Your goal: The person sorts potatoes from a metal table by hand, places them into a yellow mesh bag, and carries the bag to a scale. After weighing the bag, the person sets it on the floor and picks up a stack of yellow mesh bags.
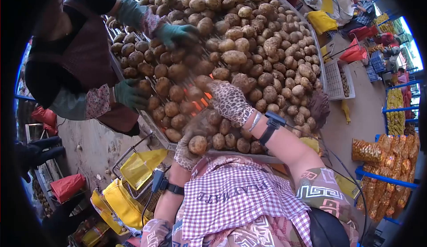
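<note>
My right hand [230,101], in a leopard-print glove, reaches over the sorting table, its fingers curled against a blurred potato [203,83]. A darker, soil-covered potato [242,83] lies right beside its knuckles. Near the table's front edge is my left hand [186,148], also gloved, with its fingers smeared by motion. One potato [198,144] overlaps the palm of that hand; I cannot tell whether the fingers grip it. Many potatoes [271,47] of mixed sizes cover the slatted table, and orange light shows through a gap between the hands.
Across the left side, a co-worker's green gloved hands [177,34] work among the same potatoes. The table's metal rim [324,71] runs along the right. Yellow sacks [126,202] hang at lower left, a white crate [333,80] stands right, and filled net bags [391,176] are stacked beyond.
</note>
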`<state>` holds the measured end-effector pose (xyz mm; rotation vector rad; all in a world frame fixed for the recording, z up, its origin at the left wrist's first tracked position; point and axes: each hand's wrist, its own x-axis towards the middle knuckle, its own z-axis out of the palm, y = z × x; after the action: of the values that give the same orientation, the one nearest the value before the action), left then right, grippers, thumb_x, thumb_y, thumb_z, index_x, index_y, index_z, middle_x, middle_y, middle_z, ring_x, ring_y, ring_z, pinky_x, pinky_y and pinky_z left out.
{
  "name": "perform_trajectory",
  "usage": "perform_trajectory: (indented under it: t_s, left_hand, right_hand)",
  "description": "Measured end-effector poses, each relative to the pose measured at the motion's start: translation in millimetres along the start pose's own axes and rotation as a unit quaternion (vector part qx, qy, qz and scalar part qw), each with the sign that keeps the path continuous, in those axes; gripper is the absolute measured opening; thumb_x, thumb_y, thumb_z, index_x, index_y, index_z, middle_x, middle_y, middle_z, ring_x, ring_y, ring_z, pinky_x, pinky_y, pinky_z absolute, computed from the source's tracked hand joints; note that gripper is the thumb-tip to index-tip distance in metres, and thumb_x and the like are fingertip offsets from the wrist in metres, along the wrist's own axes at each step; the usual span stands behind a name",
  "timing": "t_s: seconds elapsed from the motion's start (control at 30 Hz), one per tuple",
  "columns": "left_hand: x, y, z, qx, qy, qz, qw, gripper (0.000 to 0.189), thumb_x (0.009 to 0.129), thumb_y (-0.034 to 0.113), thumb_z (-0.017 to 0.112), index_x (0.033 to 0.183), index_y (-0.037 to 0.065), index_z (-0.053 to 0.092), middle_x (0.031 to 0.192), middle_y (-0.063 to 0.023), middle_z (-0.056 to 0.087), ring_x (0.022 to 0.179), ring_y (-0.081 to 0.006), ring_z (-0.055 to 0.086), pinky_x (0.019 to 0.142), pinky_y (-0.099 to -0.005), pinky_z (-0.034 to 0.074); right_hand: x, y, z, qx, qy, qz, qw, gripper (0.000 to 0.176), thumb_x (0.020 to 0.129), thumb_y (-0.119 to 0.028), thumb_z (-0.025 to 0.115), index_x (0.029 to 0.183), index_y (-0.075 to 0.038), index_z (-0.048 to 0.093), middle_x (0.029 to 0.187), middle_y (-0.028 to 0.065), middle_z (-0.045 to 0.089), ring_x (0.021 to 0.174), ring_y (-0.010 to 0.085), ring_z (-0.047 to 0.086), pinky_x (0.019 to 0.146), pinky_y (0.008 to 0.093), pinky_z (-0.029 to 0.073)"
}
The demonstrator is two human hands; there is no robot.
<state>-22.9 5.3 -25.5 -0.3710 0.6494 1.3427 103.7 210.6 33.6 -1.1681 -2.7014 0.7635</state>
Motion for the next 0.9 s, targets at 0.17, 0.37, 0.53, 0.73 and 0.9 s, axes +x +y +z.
perform_trajectory:
  t_s: [0.17,0.37,0.53,0.73,0.9]
  left_hand:
    - [25,-6,4,0.043,0.018,0.04,0.998,0.044,0.091,0.025,0.061,0.127,0.001,0.055,0.113,-0.0149,0.065,0.093,-0.0264,0.068,0.078,-0.0381,0.059]
    - [12,4,12,-0.018,-0.056,0.09,0.994,0.053,0.092,0.028,0.058,0.141,0.012,0.044,0.126,-0.0163,0.058,0.092,-0.0296,0.067,0.076,-0.0457,0.059]
    - [13,10,23,-0.108,-0.175,0.027,0.978,0.058,0.088,0.027,0.067,0.139,0.011,0.043,0.138,-0.0133,0.049,0.119,-0.0305,0.055,0.09,-0.0457,0.055]
    - [10,-12,16,-0.094,-0.094,0.079,0.988,0.064,0.088,0.047,0.061,0.137,0.008,0.046,0.128,-0.0191,0.056,0.101,-0.0363,0.063,0.085,-0.0477,0.055]
    - [0,-18,-4,-0.025,-0.113,0.064,0.991,0.076,0.084,0.056,0.062,0.136,0.004,0.044,0.131,-0.0188,0.054,0.109,-0.0344,0.06,0.081,-0.0472,0.056]
  right_hand:
    - [70,10,37,-0.198,-0.017,-0.12,0.973,0.043,0.079,-0.018,0.07,0.119,-0.008,0.058,0.117,0.0164,0.06,0.112,0.0304,0.058,0.095,0.0399,0.047]
    - [103,22,-6,0.138,-0.214,0.017,0.967,0.06,0.075,-0.02,0.073,0.13,-0.005,0.053,0.121,0.0215,0.06,0.117,0.0335,0.056,0.103,0.0394,0.042]
    - [40,7,-33,0.298,-0.208,-0.183,0.914,0.066,0.075,-0.03,0.078,0.13,-0.004,0.052,0.122,0.0172,0.06,0.118,0.0281,0.056,0.104,0.0371,0.041]
    - [3,91,-62,0.123,0.145,0.195,0.962,0.054,0.084,-0.036,0.069,0.123,-0.002,0.056,0.121,0.0225,0.059,0.112,0.036,0.058,0.095,0.0419,0.048]
    - [-4,62,-10,-0.041,0.034,0.15,0.987,0.075,0.08,-0.042,0.072,0.138,-0.004,0.043,0.133,0.0232,0.051,0.123,0.0352,0.051,0.105,0.0421,0.041]
